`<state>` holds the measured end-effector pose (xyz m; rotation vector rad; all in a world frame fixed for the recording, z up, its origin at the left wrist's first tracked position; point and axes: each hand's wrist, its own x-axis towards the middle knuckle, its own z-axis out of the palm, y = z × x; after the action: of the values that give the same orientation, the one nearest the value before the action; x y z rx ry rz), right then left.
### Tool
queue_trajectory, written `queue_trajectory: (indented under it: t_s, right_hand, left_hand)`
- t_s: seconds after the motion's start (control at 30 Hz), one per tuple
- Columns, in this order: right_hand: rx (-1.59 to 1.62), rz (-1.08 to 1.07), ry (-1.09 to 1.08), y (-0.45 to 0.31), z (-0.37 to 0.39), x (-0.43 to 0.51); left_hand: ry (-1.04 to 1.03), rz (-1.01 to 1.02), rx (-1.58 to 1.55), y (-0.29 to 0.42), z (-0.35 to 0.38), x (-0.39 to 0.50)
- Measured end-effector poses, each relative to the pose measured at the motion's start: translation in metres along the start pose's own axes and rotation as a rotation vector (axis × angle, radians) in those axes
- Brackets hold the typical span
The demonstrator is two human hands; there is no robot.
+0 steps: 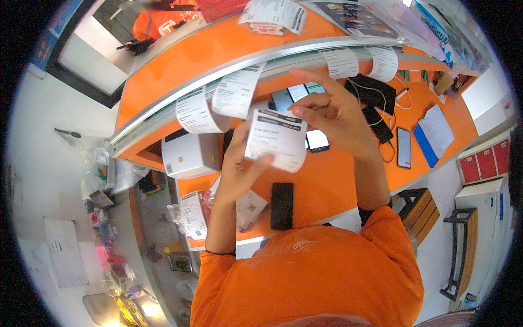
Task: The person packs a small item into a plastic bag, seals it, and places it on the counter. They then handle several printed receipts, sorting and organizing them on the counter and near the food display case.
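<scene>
A white printed shipping label (278, 143) is held up in front of me over the orange counter. My left hand (241, 167) grips its left side, the thumb across the lower front face. My right hand (333, 116) is raised at the label's upper right corner, thumb and a bent finger close together, another finger stretched out. Whether those fingertips pinch the paper is not clear. Below the label, a black smartphone (282, 206) lies on the counter. Another phone with a lit screen (318, 141) is partly hidden behind the label and right hand.
More printed labels (237, 90) hang from the shelf edge. A white box (190, 154) and packed parcels (195, 214) sit at left. At right lie a cabled black device (378, 122), a phone (403, 148) and a blue-edged notepad (435, 135). Beyond the counter is another person (163, 24).
</scene>
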<state>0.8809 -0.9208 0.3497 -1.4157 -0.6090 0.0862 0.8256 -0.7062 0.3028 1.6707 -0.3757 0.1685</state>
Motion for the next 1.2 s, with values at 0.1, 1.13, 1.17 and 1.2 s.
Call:
queue_trajectory:
  t_s: [0.1,1.13,1.17,1.2]
  right_hand:
    - [0.296,0.056,0.102,0.02,-0.006,0.003]
    - [-1.311,-0.364,0.594,0.08,-0.085,0.054]
    - [-1.291,-0.391,0.556,0.081,-0.081,0.056]
    - [-1.269,-0.413,0.517,0.081,-0.076,0.056]
  left_hand:
    - [0.386,-0.155,0.011,0.014,0.043,0.019]
    - [0.375,0.366,1.451,-0.02,0.087,0.137]
    - [0.393,0.359,1.475,-0.019,0.084,0.138]
    - [0.407,0.348,1.499,-0.019,0.082,0.138]
